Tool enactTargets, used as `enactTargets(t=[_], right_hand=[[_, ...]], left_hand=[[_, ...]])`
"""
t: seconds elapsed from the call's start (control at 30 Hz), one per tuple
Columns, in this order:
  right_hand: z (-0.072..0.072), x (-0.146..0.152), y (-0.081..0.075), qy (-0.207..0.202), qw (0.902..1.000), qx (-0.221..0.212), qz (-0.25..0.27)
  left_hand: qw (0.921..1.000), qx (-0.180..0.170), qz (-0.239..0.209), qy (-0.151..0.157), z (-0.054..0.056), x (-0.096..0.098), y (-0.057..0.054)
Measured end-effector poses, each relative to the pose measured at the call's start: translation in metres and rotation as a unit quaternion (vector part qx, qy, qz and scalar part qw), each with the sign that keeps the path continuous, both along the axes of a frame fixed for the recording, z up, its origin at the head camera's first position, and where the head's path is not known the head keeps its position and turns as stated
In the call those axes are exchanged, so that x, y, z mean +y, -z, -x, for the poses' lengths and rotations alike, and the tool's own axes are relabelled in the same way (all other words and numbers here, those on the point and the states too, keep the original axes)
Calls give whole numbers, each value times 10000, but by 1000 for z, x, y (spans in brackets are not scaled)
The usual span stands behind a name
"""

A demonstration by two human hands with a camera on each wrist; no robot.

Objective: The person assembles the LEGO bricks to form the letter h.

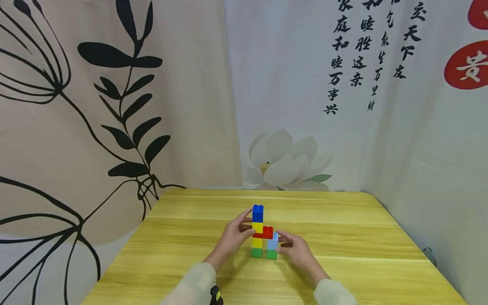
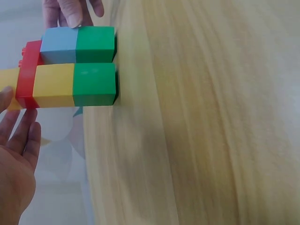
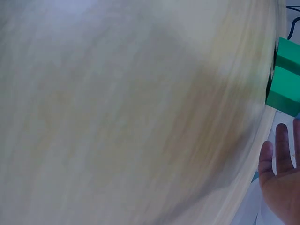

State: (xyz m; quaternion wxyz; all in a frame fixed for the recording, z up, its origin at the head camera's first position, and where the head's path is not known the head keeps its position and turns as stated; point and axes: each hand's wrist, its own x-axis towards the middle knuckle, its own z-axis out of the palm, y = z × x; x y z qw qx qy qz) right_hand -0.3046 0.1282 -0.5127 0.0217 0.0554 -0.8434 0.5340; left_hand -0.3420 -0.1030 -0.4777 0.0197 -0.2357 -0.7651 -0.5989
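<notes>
A two-legged structure of toy building bricks stands upright on the table. Its left column has a green brick (image 1: 257,253), a yellow brick (image 1: 257,242), a long red brick (image 1: 263,235), another yellow brick (image 1: 257,228) and a dark blue brick (image 1: 257,213) on top. To the right, a light blue brick (image 1: 272,244) sits on a second green brick (image 1: 271,254), under the red one's end. My left hand (image 1: 234,232) grips the left column around the upper yellow brick, thumb in front. At the light blue brick's right side, my right hand (image 1: 295,250) touches with extended fingers.
The wooden table (image 1: 183,254) extends around the structure on every side. Behind its far edge hangs a printed cloth (image 1: 198,106) with plant shapes and writing. A dark cable (image 3: 294,28) shows beyond the table's edge in the right wrist view.
</notes>
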Motion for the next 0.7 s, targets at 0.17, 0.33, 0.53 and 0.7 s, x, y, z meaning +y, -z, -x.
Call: enactTargets(t=[0.17, 0.33, 0.53, 0.7], right_hand=[[1, -3, 1, 124, 9999, 11, 91], [0, -5, 1, 191, 9994, 79, 288], [1, -8, 2, 161, 9994, 121, 281], [2, -10, 2, 140, 9994, 91, 309]], left_hand=[[9998, -94, 65, -133, 6, 4, -1], [9997, -80, 162, -176, 11, 7, 0], [9992, -71, 350, -183, 16, 8, 3], [9982, -131, 543, -206, 20, 8, 4]])
